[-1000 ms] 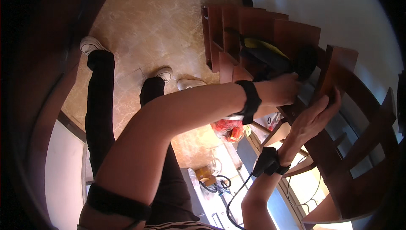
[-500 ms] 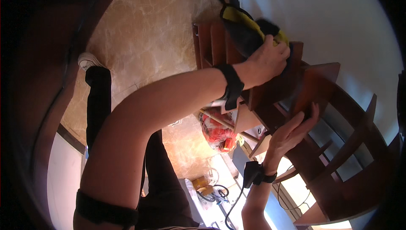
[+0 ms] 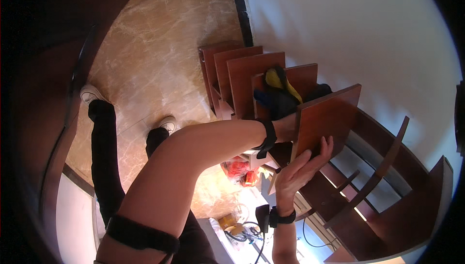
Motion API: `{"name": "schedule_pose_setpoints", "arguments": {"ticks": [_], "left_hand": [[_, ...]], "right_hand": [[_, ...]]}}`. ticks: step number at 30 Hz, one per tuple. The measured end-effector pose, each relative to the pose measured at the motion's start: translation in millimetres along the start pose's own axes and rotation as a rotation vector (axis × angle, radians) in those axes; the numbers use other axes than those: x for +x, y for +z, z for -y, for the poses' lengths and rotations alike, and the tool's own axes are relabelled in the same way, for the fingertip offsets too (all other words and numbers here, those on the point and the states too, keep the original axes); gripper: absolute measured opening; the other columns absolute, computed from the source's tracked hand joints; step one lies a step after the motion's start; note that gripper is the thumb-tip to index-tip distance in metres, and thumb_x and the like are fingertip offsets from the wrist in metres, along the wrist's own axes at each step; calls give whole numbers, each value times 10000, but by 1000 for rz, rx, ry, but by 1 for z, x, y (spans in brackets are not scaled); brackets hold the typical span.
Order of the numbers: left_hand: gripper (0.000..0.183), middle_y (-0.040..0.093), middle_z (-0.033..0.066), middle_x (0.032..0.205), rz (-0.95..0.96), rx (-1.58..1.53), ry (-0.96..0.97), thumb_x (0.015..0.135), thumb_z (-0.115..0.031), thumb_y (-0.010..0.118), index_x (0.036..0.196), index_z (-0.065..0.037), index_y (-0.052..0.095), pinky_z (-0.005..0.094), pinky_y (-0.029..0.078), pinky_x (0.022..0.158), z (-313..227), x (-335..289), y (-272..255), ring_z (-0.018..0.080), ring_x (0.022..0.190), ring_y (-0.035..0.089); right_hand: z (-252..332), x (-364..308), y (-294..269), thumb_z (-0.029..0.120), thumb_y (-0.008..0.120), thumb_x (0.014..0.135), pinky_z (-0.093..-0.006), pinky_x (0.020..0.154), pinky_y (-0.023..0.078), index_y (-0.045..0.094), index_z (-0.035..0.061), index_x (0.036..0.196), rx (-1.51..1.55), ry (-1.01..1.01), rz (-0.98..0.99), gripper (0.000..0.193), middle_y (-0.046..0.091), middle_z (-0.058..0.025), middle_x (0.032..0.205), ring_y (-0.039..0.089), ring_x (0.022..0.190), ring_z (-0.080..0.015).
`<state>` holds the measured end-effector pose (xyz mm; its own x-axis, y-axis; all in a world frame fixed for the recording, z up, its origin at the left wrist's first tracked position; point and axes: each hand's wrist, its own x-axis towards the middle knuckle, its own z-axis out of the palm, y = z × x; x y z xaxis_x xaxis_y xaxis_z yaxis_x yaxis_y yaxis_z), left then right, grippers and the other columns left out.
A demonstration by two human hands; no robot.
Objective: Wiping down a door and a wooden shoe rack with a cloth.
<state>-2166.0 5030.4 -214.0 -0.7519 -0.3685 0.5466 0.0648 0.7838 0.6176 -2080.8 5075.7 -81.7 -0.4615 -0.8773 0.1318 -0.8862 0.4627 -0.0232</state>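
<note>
My left hand [image 3: 286,127] reaches in behind a brown shelf board [image 3: 328,116] of a wooden rack. Its fingers are hidden by the board. Just beyond the wrist, a dark, soft, shoe-like item with a yellow lining [image 3: 275,78] sits in the compartment between two boards. Another dark piece [image 3: 319,91] shows farther back there; I cannot tell whether the hand touches either. My right hand [image 3: 299,173] is open, its outstretched fingers lying against the near face of the same board. Black straps circle both wrists.
More upright boards [image 3: 256,77] of the rack run along the white wall [image 3: 348,31], with open compartments [image 3: 373,176] at the right. A red bag [image 3: 237,168] lies on the marbled tile floor [image 3: 160,55] beside the rack. Cables [image 3: 247,232] and my white shoes [image 3: 92,93] are below.
My left hand has carried the dark item with yellow lining down into a compartment, and its fingers have passed behind the board. My right hand remains against the board. The view has shifted.
</note>
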Motion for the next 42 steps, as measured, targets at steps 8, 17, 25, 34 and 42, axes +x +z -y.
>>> {"name": "schedule_pose_setpoints", "arguments": {"ticks": [8,17,25,34,42], "left_hand": [[328,503,63,1178,136,170,-6,841,-268,511,1127,-113,544,393,374,754,5,26,-6,223,1094,412],[358,481,52,1209,313,500,-87,852,-263,513,1180,-122,489,380,375,757,50,-4,-76,206,1100,399],[407,498,82,1163,237,533,-150,800,-260,578,1175,-119,506,450,421,730,84,31,-45,247,1120,413],[357,566,142,1001,131,-206,-482,700,-83,612,1048,-30,554,504,445,757,102,-2,-98,318,966,556],[447,524,156,993,397,27,-592,692,-133,667,1081,6,497,405,434,761,81,-63,-160,306,945,520]], "right_hand": [[0,1,-1,191,267,923,-535,1019,196,324,-98,1214,1,-10,27,415,239,-315,1333,258,1247,-432],[-7,-1,0,205,282,927,-532,1017,209,322,-89,1224,19,-6,19,420,245,-311,1335,262,1249,-436],[-2,1,2,182,293,927,-517,1013,223,326,-103,1221,11,-21,-1,411,255,-311,1326,274,1242,-427],[-2,-1,3,175,295,925,-505,1013,225,340,-97,1218,14,-43,-25,402,264,-301,1327,286,1234,-417],[-3,1,2,149,311,918,-496,1019,205,344,-89,1218,64,-53,-66,384,278,-297,1318,288,1230,-419]]}}
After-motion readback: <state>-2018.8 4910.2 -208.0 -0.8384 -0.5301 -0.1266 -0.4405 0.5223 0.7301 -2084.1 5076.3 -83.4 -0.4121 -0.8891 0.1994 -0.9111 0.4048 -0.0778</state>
